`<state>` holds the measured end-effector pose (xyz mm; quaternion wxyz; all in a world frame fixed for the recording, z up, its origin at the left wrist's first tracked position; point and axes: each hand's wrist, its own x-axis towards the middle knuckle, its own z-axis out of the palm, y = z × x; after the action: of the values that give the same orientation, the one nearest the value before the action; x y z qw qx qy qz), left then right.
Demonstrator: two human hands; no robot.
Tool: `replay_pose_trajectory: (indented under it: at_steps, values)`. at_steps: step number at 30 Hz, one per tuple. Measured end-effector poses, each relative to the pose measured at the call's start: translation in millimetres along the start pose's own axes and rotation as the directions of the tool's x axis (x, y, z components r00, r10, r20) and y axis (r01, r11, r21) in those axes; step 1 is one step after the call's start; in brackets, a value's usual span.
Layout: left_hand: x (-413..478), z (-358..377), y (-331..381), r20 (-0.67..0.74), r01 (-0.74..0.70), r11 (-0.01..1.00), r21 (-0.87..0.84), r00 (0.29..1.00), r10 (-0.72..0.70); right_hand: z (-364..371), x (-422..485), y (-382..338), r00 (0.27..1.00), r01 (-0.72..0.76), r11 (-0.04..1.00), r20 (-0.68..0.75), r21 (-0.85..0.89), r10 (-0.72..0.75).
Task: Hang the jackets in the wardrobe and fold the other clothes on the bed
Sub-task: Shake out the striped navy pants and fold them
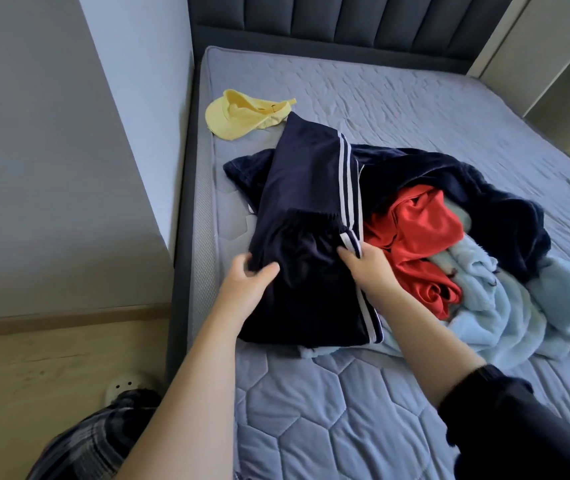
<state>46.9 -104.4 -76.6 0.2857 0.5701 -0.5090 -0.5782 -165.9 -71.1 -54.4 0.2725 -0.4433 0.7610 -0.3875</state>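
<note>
1. Nearest me, a black sleeve (505,420) covers the right arm.
2. Left hand (245,284) grips the navy track pants (304,188) at their left edge, fingers curled into the cloth.
3. Right hand (368,268) pinches their white-striped side by the waistband.
4. I see the pants folded near the left edge of the bed (311,410), over a dark fleece garment (484,188).
5. Red garment (418,230) and pale blue fleece (498,327) bunch beside them; a yellow cap (238,116) lies just beyond.

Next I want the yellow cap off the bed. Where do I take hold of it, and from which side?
Take the cap by its brim: the flat part, pointing at the bed's left edge, clear of the pants. Come from that edge and pinch it top and bottom. The crown lies collapsed and would likely crumple.
</note>
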Motion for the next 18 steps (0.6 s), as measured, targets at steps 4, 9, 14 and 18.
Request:
replay_pose_trajectory:
  at_steps: [4,9,14,18]
  values:
    - [-2,15,-25,-0.041,0.096,0.955,0.281,0.995,-0.088,18,26,26,0.991,-0.105,0.938,0.043,-0.331,0.126]
    - [0,14,-33,-0.155,0.155,0.911,0.381,0.983,-0.103,29,11,32,0.952,-0.066,0.952,-0.304,-0.298,-0.029]
    - [-3,17,-40,-0.053,0.275,0.922,0.272,0.961,-0.271,24,4,33,0.969,-0.099,0.826,-0.244,-0.554,-0.047]
    - [2,18,-46,-0.003,0.357,0.926,0.125,0.933,-0.359,22,-9,25,0.905,0.251,0.703,-0.097,-0.665,-0.415]
